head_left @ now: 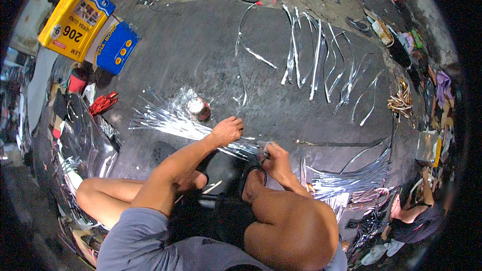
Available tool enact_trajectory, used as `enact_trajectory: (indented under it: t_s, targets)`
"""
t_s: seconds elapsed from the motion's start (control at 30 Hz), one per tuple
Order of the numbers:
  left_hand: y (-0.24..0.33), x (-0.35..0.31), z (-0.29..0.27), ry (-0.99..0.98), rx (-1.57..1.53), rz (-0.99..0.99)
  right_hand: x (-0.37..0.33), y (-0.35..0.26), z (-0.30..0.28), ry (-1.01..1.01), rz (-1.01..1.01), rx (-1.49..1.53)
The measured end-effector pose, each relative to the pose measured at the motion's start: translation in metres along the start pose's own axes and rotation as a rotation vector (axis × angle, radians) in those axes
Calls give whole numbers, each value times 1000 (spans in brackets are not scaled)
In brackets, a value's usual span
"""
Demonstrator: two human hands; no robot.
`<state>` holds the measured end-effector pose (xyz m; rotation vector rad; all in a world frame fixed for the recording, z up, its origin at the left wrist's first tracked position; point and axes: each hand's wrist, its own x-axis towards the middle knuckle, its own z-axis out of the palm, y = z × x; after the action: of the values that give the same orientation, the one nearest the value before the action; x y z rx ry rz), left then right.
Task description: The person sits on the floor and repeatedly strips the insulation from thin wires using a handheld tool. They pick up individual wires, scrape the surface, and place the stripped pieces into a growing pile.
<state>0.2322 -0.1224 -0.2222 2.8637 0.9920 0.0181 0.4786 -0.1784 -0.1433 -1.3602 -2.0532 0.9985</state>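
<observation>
A fanned bundle of shiny silver strips lies on the dark mat, its narrower end running to the right under my hands. My left hand rests over this bundle with curled fingers; what they pinch is hidden. Just to its right, my right hand is closed by the strips' right end. Something small and greyish shows at its fingertips, too unclear to name. A small open can with a whitish, smeared top stands behind the bundle, left of my left hand.
Silver strip loops lie across the far mat. More strips are piled at right, near a gold bundle. A yellow-and-blue tin and red bundle are left. Another person sits at lower right.
</observation>
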Motion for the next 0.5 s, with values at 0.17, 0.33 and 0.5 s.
enact_trajectory:
  t_s: [0.17, 0.33, 0.5]
  targets:
    - [38, 34, -58, 536, -582, -412, 15, -18, -42, 302, 44, 36]
    - [88, 59, -137, 797, -1379, -627, 27, -48, -64, 319, -18, 269]
    - [105, 55, -158, 930, -1855, -849, 22, -67, -62, 314, 52, 140]
